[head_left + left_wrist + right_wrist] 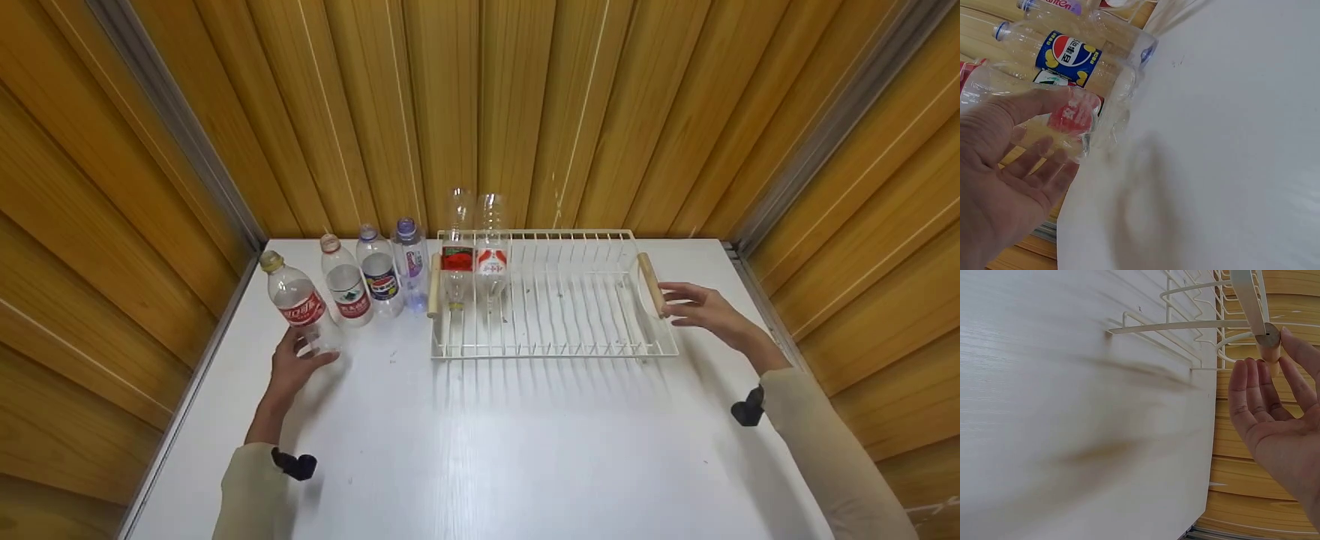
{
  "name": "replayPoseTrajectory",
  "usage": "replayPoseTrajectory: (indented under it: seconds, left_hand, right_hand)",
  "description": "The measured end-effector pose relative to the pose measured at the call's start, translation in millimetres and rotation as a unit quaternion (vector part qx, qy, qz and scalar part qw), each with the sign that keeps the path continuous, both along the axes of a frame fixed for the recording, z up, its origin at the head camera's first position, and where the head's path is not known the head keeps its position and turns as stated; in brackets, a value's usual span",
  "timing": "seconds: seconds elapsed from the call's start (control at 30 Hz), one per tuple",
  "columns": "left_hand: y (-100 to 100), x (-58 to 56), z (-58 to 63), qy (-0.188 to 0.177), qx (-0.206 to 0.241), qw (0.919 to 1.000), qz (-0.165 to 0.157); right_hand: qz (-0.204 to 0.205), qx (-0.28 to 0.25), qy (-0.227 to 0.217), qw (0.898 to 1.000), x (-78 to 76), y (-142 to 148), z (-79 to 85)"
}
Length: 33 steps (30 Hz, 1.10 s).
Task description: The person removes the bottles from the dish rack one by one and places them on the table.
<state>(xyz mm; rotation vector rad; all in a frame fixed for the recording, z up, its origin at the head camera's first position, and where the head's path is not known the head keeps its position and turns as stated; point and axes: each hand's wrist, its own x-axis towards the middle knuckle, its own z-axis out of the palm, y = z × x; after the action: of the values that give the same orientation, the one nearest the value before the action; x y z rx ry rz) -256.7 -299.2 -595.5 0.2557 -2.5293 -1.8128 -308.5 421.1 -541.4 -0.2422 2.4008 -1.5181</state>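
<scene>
My left hand is beside the lower part of a clear cola bottle with a red label and a yellowish cap. In the left wrist view its thumb overlaps the bottle, and the other fingers are spread below it. At the other side my right hand has its fingertips right at the wooden handle of a white wire rack. The right wrist view shows the thumb and loosely bent fingers around the handle's end.
A red-labelled water bottle, a blue-labelled bottle and a purple-capped bottle stand left of the rack. Two clear bottles, one red-labelled and one white-and-red, are upside down in the rack. Wooden-patterned walls enclose the white table.
</scene>
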Motion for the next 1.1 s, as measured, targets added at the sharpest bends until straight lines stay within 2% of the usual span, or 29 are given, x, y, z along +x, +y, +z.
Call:
replayPoseTrajectory:
  seconds: [0.27,0.6,0.87,1.1]
  left_hand:
    - [-11,-13.0,-12.0,0.001,-0.012,0.9985,0.053]
    - [-6,-34.7,-23.3,0.019,-0.041,0.9958,0.079]
    - [-8,-44.3,-24.6,0.036,-0.076,0.9923,0.09]
    - [-6,-54.9,-19.0,0.026,-0.079,0.9922,0.093]
  right_hand:
    - [0.001,-0.008,0.007,1.0,0.1,-3,-5.7]
    - [-0.007,-0.011,0.01,1.0,1.9,-1,-6.9]
    - [-0.01,-0.019,0.02,1.0,2.1,-1,-9.5]
    - [-0.014,-0.029,0.011,0.999,3.4,0,-12.6]
